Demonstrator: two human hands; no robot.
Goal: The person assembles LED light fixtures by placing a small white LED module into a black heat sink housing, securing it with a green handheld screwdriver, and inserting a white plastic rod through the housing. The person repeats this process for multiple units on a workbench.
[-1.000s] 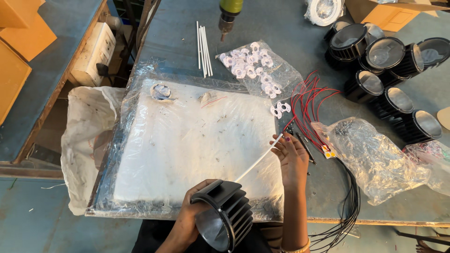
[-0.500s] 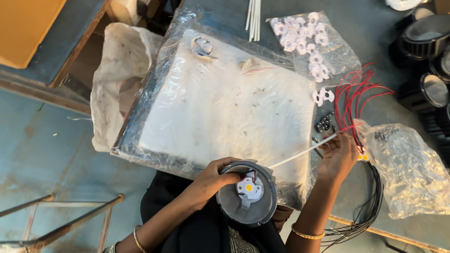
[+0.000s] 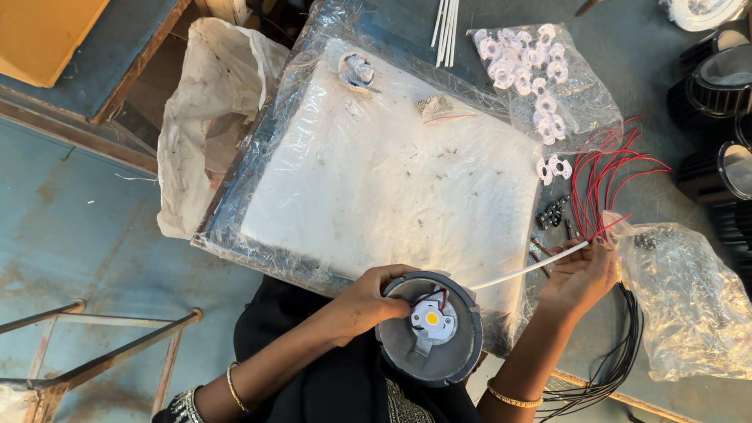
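Head view, only 1 camera. Left hand [image 3: 368, 301] at lower centre, fingers curled over the rim of a round grey lamp housing [image 3: 429, 329], gripping it with the open face up. Inside the housing sits a white holder with a yellow LED chip [image 3: 432, 319], short red wire beside it. Right hand [image 3: 578, 276] at lower right, fingers pinched closed on the end of a thin white sleeve tube [image 3: 526, 270]; the tube runs diagonally from that hand down-left to the housing rim. The hand also touches the lower ends of a bunch of red wires [image 3: 607, 176], which fan upward at right of frame. Black wires [image 3: 623, 352] loop below the right wrist, hanging off the table edge.

Centre of frame: big white pad wrapped in clear plastic [image 3: 392, 168], a few scraps on top. Upper right: clear bag of small white plastic holders [image 3: 533, 66], 2 or 3 loose ones just beside it. Top centre: a bundle of white tubes [image 3: 445, 22]. Right edge: black finned lamp housings [image 3: 721, 86], partly cut off. Lower right: crumpled clear bag [image 3: 689, 305], contents not readable. Small black screws [image 3: 552, 213] between pad and red wires. Upper left: whitish sack [image 3: 196, 117] hanging off the table side. Lower left: metal frame [image 3: 102, 352] on blue floor.
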